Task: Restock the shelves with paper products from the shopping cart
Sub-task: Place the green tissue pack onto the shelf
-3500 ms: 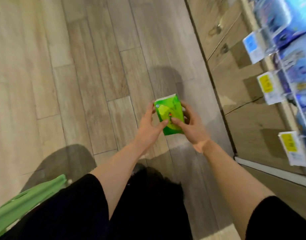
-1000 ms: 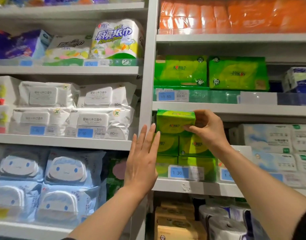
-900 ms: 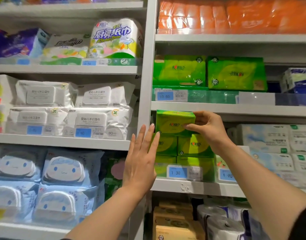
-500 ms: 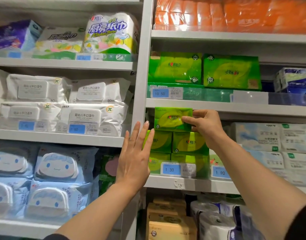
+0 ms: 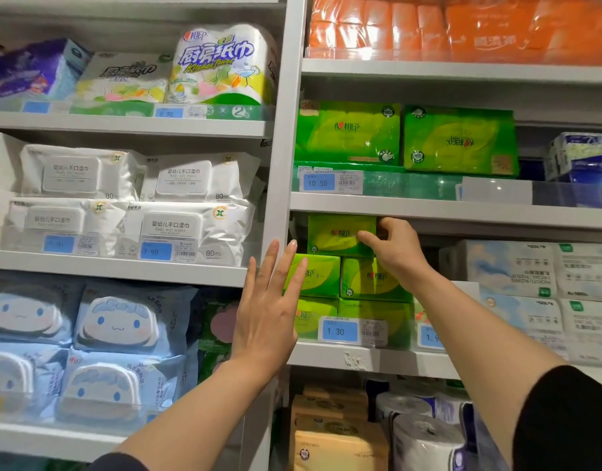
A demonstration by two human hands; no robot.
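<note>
Since half a second ago the green tissue pack [image 5: 340,234] has gone further back into the shelf [image 5: 377,360] bay and now sits square on top of the stacked green packs [image 5: 374,278], just under the shelf board above. The right hand [image 5: 396,253] still pinches its right end, thumb on the front face, fingers curled round the side. The left hand [image 5: 267,314] stays flat and spread, fingers straight, beside the white upright; it may touch the lower packs, though the angle hides this. The pack is a small rectangular block in glossy lime-green film with a yellow leaf shape and red logo. A blue price tag [image 5: 338,330] marks the shelf edge.
</note>
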